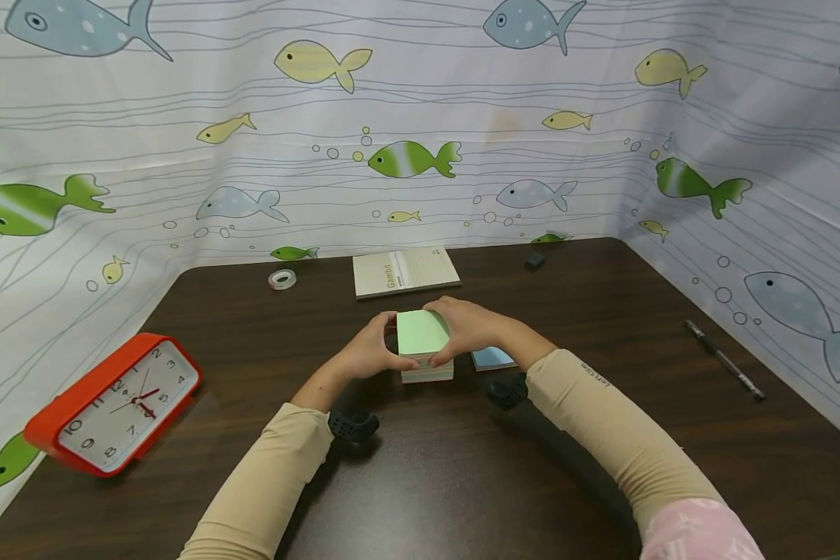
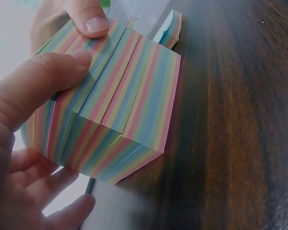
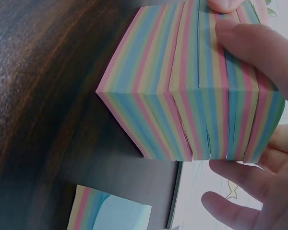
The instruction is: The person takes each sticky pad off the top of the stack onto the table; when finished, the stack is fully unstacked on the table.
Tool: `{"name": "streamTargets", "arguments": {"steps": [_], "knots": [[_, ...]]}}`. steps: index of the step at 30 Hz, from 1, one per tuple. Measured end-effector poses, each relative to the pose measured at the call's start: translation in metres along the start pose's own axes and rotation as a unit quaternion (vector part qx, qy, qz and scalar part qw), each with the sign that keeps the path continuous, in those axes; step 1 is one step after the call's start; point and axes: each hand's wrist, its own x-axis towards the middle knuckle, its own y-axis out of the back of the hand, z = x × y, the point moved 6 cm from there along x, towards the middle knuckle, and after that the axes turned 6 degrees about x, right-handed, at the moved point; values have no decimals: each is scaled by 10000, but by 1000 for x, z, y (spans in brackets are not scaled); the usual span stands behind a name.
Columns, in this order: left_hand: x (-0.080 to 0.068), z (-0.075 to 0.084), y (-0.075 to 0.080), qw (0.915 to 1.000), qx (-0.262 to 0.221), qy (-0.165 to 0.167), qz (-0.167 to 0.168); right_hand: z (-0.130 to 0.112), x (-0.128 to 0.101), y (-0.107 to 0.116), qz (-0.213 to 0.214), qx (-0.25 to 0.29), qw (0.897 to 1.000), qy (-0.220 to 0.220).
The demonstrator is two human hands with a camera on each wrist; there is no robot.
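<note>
In the middle of the table stands a tall stack of sticky note pads (image 1: 421, 333). Its top sheet is pale green, and its sides show pink, yellow, green and blue stripes. My left hand (image 1: 365, 351) grips the upper part of the stack from the left, thumb on the near side. From the right, my right hand (image 1: 469, 327) holds it the same way, its thumb near the left one. The lower pads (image 2: 144, 105) sit below my fingers in the left wrist view. Slight offsets between the pads (image 3: 153, 52) show in the right wrist view.
Just right of the stack lies a blue-topped pad (image 1: 491, 358), partly behind my right wrist. Farther back are a notebook (image 1: 416, 274), a tape roll (image 1: 282, 279) and a small black block (image 1: 534, 261). A red clock (image 1: 119, 404) stands left; a pen (image 1: 724, 360) lies right.
</note>
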Motion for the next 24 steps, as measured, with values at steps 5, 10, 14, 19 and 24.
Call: {"name": "streamTargets", "arguments": {"steps": [5,10,14,19,24], "knots": [[-1,-1,0,9999,110,101,15,1,-2,4,59,88,9999,-55],[-1,-1,1,9997,178,151,4,3,-6,11,112,108,9998,-85],[1,0,3,9999,128,83,14,4,-10,18,167,184,9997,-57],[3,1,3,9999,114,68,44,9,-16,24,258,246,9994,-1],[0,-2,1,9996,218,179,68,17,-26,25,268,362,9990,-51]]}}
